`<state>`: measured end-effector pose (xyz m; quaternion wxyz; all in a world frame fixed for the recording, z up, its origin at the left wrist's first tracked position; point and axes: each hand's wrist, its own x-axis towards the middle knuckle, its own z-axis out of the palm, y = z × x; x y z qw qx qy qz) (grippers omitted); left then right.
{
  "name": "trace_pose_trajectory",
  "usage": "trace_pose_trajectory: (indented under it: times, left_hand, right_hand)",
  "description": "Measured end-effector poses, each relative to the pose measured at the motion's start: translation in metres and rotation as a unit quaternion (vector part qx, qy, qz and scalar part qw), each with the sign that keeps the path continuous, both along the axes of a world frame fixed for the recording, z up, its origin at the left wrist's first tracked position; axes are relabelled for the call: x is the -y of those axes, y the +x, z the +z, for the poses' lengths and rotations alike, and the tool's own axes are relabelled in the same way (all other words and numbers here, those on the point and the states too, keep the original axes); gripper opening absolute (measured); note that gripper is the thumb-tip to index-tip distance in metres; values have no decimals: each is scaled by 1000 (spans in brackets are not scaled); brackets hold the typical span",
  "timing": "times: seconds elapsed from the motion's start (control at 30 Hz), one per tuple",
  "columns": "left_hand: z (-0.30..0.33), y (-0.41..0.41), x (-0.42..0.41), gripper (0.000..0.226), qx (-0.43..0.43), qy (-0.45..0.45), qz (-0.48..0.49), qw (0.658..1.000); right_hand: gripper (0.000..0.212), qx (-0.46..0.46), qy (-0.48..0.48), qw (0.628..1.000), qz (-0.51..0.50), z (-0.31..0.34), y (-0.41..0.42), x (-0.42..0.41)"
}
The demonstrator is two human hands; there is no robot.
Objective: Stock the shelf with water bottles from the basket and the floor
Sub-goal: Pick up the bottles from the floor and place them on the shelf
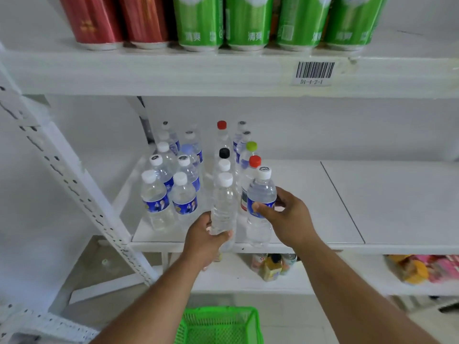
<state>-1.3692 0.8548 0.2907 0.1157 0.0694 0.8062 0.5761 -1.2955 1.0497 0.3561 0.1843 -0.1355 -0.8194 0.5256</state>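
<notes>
The unlabelled clear bottle [223, 204] with a white cap stood at the front edge of the middle shelf [310, 199], the left hand [206, 238] curled around its lower part. Just right of it stood a blue-labelled bottle [260, 204], also white-capped, gripped at the label by the right hand [289, 217] — thumb in front, fingers round the far side. Both forearms reached up from below. Behind and left of the clear bottle stood about sixteen more bottles in four rows: mostly white caps, two red, one black, one green. Above it, on the upper shelf [173, 73], stood two red cans [119, 21] and four green cans [273, 23]. Below it, on the floor, sat one green basket [221, 326] — its contents could not be made out.
</notes>
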Motion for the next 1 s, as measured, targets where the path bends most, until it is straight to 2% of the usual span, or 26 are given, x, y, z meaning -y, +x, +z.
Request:
trace_pose_trajectory:
  times: [0.13, 0.6, 1.0]
  left_hand:
    - [-8, -12, -9, 46, 2, -9, -3, 1000]
    - [-31, -31, -20, 48, 16, 46, 3, 999]
    - [-43, -42, -23, 53, 22, 28, -15, 999]
  right_hand:
    - [29, 0, 0, 1000, -9, -6, -7, -1]
    - [33, 16, -41, 999, 6, -23, -22, -3]
    - [36, 14, -50, 999, 12, -35, -34, -4]
